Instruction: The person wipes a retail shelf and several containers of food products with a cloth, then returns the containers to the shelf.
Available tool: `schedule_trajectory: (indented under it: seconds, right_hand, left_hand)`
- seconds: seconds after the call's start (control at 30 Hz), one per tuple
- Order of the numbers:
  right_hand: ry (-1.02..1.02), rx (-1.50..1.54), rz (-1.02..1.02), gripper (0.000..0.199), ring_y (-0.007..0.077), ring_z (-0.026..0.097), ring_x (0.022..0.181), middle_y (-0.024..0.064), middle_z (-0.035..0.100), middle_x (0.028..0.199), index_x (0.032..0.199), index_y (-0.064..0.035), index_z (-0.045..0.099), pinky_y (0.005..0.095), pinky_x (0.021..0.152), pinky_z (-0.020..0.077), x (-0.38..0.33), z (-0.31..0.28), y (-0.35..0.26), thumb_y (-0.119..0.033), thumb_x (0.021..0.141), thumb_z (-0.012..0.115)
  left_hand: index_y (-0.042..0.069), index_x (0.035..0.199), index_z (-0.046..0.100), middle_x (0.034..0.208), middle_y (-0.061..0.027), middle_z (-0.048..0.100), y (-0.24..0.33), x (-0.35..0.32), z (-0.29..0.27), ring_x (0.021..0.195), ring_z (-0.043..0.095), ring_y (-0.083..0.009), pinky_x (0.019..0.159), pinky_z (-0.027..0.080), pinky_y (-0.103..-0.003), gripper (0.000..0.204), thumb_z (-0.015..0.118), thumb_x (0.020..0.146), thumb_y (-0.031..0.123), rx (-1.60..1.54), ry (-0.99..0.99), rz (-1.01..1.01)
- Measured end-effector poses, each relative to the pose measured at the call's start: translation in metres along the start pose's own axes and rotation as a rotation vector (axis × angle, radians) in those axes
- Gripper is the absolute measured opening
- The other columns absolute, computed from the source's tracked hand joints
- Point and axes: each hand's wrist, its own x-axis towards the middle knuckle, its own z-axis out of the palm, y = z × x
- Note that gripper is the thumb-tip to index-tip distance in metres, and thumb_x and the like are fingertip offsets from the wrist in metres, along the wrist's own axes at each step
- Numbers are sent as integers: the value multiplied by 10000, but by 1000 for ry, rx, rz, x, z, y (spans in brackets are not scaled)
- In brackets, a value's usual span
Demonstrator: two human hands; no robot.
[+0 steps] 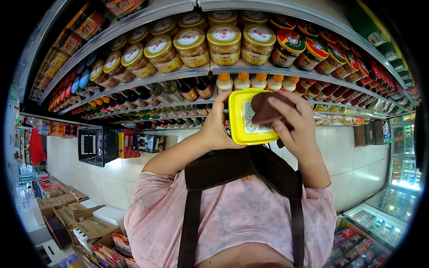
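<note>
In front of my chest I hold a yellow plastic tub (240, 117) with a pale printed label on the face turned up to me. My left hand (216, 127) grips its left side, thumb and fingers wrapped round the edge. A brown cloth (268, 108) lies pressed against the tub's right part, covering some of the label. My right hand (295, 123) is closed on that cloth, its fingers bent over it. The tub's far side is hidden.
A shelf (178, 75) ahead carries gold-lidded jars (224, 42), red-lidded jars (289, 44) and orange-capped bottles (241, 81). A black basket (97, 146) stands on the tiled floor at left. Cardboard boxes (96, 228) lie lower left, with a glass-topped freezer (375, 223) lower right.
</note>
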Motion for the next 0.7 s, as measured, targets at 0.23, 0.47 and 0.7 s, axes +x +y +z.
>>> schedule_trajectory:
  seconds: [0.23,0.47,0.7]
  right_hand:
    - [-81,-93,-242,474,252,501,1000,20,549,1124,1096,-265,628,423,835,347,5,3,-15,-219,634,724]
    - [-59,-126,-117,438,253,503,973,26,553,1095,1111,-243,619,424,839,349,23,10,-23,-225,681,703]
    - [-59,-41,70,370,292,557,905,107,580,1018,1134,-143,602,393,785,446,30,11,-9,-213,775,656]
  left_hand:
    - [37,1322,165,1252,-164,419,12,11,-4,1131,502,-241,949,412,-368,1090,896,532,209,122,-68,34]
    - [56,1322,224,1253,-162,435,1,4,6,1122,511,-251,941,418,-370,1018,867,543,184,-194,-130,-82]
    - [15,1316,184,1232,-152,433,20,3,3,1128,492,-217,959,390,-356,1090,897,510,189,-42,-106,-9]
